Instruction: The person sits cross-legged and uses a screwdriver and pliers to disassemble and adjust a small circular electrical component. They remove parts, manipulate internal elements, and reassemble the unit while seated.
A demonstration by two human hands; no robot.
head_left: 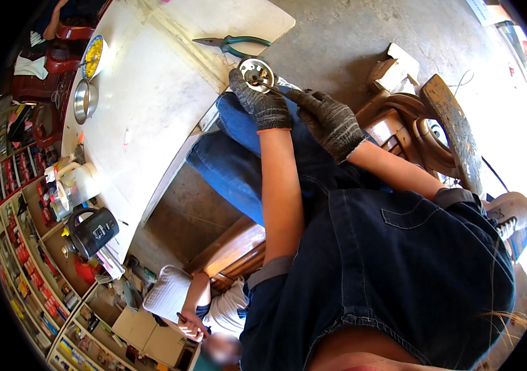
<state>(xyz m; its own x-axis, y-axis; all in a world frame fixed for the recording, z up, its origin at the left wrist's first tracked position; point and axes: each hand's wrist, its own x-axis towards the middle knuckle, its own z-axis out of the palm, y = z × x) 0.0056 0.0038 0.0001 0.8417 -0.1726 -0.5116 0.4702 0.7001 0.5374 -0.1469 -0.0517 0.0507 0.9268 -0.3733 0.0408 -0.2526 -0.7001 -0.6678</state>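
The left hand (257,102), gloved in grey knit, has its fingers curled round a small pale cup (264,67), firmly it seems, though some fingers are hidden behind it; the cup is held out past the person's jeans (226,176), near the edge of the table (143,80), its open side turned up to show dark and brassy bits within.

The right hand (331,122), gloved likewise, has its fingers closed on a thin rod (274,89) (most of its grip lies hidden in the glove); the rod slants leftward, its end at the cup's mouth, though whether the tip touches the bits inside I cannot tell.

Green-handled pliers (226,44) lie on the table just beyond the cup, their nose pointing left; farther left stand a bowl (103,60) of yellow food with a spoon in it, a metal bowl (92,101) just beside it, a clear jug (81,185) and a black kettle (93,232); packed shelves (69,312) curve along the left rim; at the lower left sits another person, one hand (193,326) round something slim and brown.
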